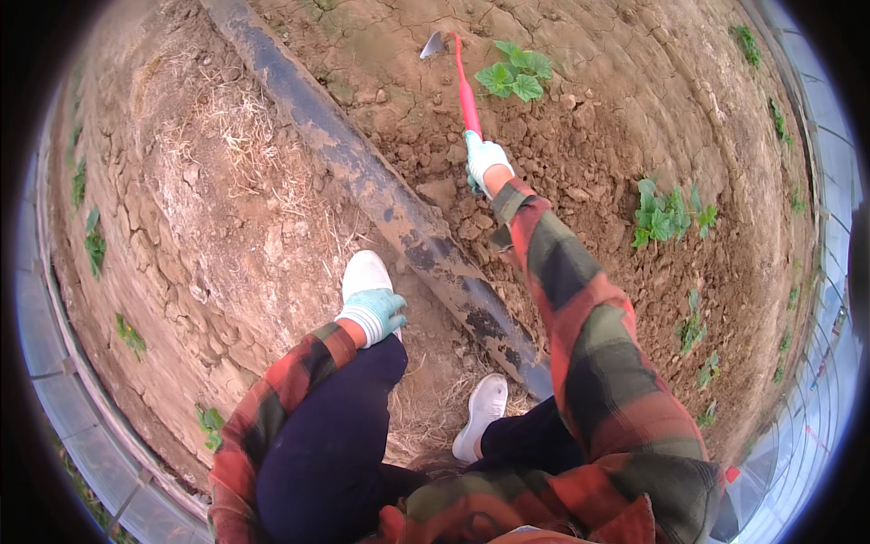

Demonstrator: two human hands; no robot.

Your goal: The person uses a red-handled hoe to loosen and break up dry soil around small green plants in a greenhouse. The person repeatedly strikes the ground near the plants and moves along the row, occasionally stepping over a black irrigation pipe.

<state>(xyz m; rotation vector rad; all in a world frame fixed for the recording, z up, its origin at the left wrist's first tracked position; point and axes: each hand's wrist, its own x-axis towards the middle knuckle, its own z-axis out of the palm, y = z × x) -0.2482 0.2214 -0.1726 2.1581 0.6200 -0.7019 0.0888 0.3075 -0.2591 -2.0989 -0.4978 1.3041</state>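
My right hand, in a white and mint-green work glove, is closed around the red handle of a small hand hoe. The tool reaches away from me, and its grey metal blade is at or just above cracked soil. Just right of the hoe's neck grows a leafy green seedling. My left hand, gloved the same way, rests on my bent left knee with nothing seen in it. Its fingers lie over the knee and are partly turned from view.
A dark, mud-smeared pipe crosses the ground diagonally between my white shoes. Loose clods cover the soil on the right, where another leafy plant grows. Dry straw lies left of the pipe. Translucent greenhouse walls curve along both sides.
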